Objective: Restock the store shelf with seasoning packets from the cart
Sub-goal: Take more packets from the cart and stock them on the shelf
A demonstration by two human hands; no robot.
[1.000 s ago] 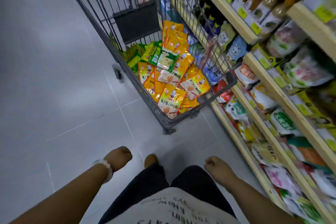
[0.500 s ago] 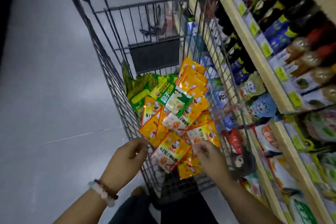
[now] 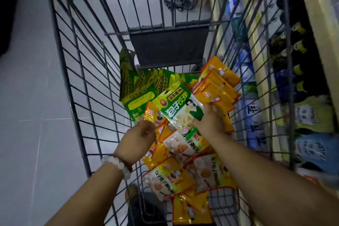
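Note:
A grey wire cart holds a heap of seasoning packets: several orange ones, yellow-green ones at the back, and a green-and-white packet on top. My right hand lies on the right edge of the green-and-white packet, fingers over it. My left hand reaches into the pile and pinches the corner of an orange packet. The store shelf runs along the right of the cart.
Shelves on the right carry dark bottles and bagged goods. The cart's folded black seat flap stands at its far end. Grey tiled floor lies to the left. A bead bracelet circles my left wrist.
Both hands rose from my sides and went into the cart. The view closed in on the packets. My right hand moved onto the green-and-white packet, my left onto an orange one.

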